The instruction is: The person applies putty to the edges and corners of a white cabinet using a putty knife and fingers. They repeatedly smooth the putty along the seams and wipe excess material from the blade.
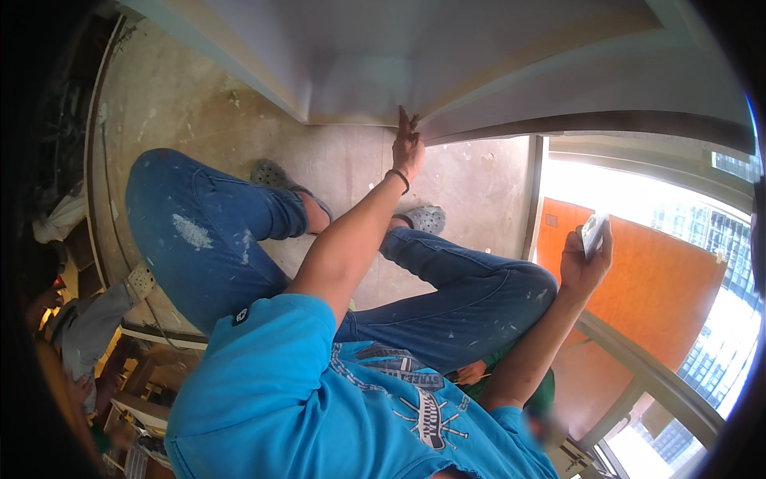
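My left hand [409,143] reaches to the corner at the lower edge of a large grey-painted panel structure [359,84]. Its index and middle fingers point along the edge; no tool shows in it. The exact contact is hard to make out. On the right, my right hand [583,257] is raised above my right knee, its fingers closed around a flat putty blade [593,235] that carries pale filler. Yellowish filler bands run along the panel's seams and edges. My legs are bent apart in paint-spotted jeans [209,227], with grey clogs on the scuffed floor [467,179].
An orange-brown board [628,263] stands by the bright window at right. A co-worker's hand [473,372] and green sleeve show close beside my right thigh. Another person's grey trousers [90,341] and pale clog are at left. A cable [114,197] runs along the floor's left edge.
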Motion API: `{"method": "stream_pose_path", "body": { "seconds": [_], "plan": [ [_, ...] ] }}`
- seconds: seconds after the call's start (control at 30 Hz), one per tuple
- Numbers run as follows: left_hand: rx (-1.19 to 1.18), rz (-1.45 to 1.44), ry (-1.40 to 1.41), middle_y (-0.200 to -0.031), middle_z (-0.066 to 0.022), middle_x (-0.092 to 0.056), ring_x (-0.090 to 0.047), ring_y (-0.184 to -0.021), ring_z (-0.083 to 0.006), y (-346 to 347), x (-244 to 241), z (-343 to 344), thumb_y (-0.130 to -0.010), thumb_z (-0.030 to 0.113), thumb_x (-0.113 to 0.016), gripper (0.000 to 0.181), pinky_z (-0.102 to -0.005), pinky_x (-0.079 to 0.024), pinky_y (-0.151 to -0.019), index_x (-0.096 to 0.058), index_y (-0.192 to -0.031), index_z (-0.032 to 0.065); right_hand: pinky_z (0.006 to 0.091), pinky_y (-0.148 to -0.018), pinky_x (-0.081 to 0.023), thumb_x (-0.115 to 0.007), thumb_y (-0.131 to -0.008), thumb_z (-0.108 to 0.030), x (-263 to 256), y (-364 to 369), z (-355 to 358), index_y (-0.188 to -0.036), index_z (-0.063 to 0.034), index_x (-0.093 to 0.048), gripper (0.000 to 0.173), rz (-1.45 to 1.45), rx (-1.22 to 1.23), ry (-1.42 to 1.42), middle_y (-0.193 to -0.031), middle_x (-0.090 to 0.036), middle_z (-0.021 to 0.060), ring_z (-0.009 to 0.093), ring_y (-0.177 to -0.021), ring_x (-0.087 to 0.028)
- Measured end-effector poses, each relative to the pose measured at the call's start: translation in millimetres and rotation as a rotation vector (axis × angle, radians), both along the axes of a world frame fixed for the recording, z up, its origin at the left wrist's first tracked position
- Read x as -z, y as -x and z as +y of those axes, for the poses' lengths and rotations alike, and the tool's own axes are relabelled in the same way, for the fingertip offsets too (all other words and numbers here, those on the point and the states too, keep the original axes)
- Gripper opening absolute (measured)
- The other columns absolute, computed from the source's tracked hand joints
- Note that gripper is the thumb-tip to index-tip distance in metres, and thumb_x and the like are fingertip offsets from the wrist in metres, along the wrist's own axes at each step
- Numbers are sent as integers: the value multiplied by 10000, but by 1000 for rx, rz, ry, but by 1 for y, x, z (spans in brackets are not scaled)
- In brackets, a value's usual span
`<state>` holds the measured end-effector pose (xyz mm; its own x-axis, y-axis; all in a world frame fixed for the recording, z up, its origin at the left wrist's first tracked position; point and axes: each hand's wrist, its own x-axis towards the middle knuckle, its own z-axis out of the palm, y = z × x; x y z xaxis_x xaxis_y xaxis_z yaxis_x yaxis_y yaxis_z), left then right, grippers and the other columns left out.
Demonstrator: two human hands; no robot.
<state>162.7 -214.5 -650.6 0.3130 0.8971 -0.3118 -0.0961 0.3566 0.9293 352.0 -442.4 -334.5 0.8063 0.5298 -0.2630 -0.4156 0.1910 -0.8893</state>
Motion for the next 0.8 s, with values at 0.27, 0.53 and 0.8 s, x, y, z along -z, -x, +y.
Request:
{"method": "stream_pose_path", "body": {
  "seconds": [0.27, 0.53, 0.8],
  "plan": [
    [-324, 72, -125, -1328, -155, -618, -605, -1097, -243, 5, -68, 0, -960, 45, -485, 614, -344, -470, -958, -383, -1563, 86, 344, -724, -531, -654, -976, -183, -5, 9, 8, -1255, 12, -592, 346, 35, 94, 6, -1137, -636, 110, 210, -975, -617],
    [267, 1055, -302, -1333, -201, -585, -587, -1204, -379, 42, -9, 19, -909, 525, -676, 826, -499, -510, -960, -389, -1517, 46, 385, -840, -574, -669, -966, -231, -2, 2, 2, -1317, 19, -581, 440, -13, 69, 68, -1241, -626, 115, 245, -1132, -624],
    [383, 1212, -599, -1301, -145, -546, -545, -1217, -309, 38, 6, 41, -822, 509, -784, 948, -465, -458, -951, -372, -1533, 36, 303, -567, -446, -675, -968, -191, -23, 34, 32, -1161, -6, -615, 274, 39, 266, 106, -990, -617, 90, 181, -812, -592]
  ]
}}
